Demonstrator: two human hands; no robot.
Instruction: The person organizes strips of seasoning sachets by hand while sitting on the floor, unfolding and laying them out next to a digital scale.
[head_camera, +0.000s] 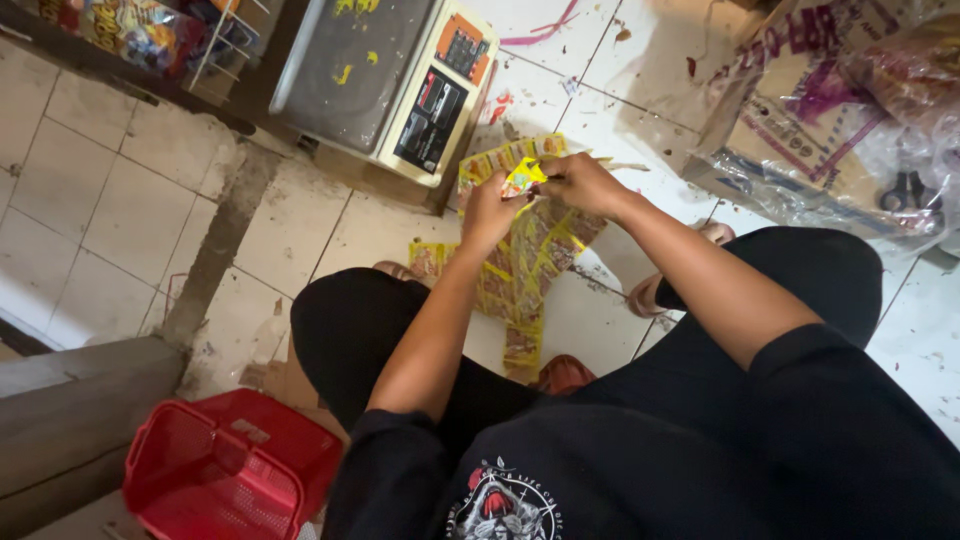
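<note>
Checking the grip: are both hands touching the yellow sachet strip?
Touching. The head view shows the left hand and right hand pinching the yellow sachet strip between them.

Left hand (490, 212): pinching the yellow sachet (522, 178).
Right hand (580, 183): gripping the same sachet.
Sachet strips (520, 270): hanging down over the tiled floor (110, 190).

one scale (385, 85), one red basket (235, 470), two hands (490, 210)
</note>
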